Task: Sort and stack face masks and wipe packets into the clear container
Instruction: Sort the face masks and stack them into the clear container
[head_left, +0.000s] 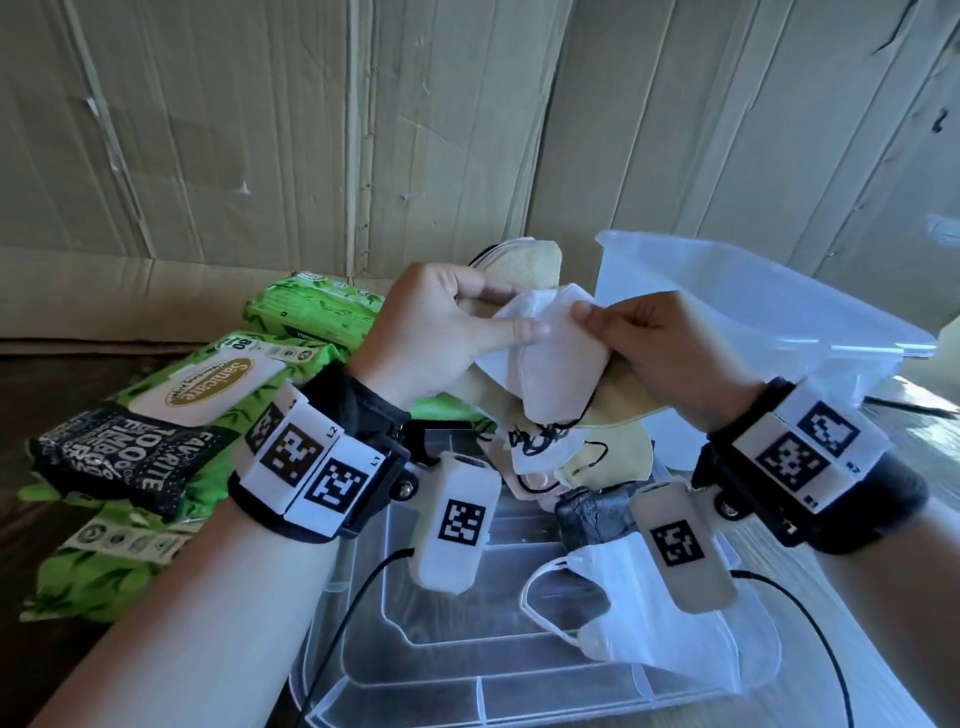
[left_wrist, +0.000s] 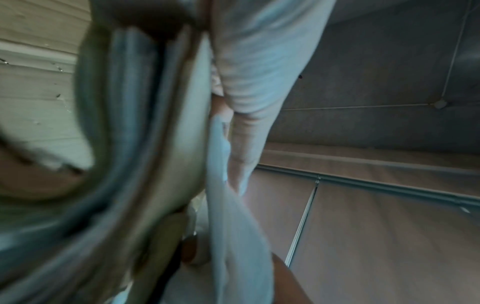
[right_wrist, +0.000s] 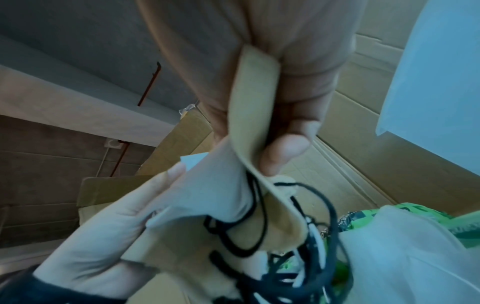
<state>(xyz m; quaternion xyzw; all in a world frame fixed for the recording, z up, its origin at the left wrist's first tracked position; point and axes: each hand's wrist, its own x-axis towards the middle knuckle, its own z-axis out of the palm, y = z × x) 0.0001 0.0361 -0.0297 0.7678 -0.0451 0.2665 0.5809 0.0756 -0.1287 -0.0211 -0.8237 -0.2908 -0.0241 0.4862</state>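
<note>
Head view, item one: a bunch of masks, white and beige, held in the air between both hands above a clear lid that lies flat on the desk. Left hand: thumb and fingers clamped on the white top mask from the left. Right hand: thumb and fingers pinched on the bunch from the right; the right wrist view shows a beige fold caught between thumb and fingers. Black ear loops hang tangled below the bunch, touching further beige masks heaped beneath. Step in hand, as judged: squaring the masks into one stack before placing. Next move calls for freeing the loops, keeping the edges aligned, and carrying the stack right and back to the container, which stands tilted, open and seemingly without contents, just beside the right hand. Item two: one loose white mask on the lid, not yet gathered. Item three: green wipe packets, several, piled at left on the desk, one black packet on top; none yet in the container. Item four: cardboard behind. Obstacles: the tangled loops may drag the heap along; wrist cables trail over the lid. Left wrist view: blurred, only cloth folds discernible.
</note>
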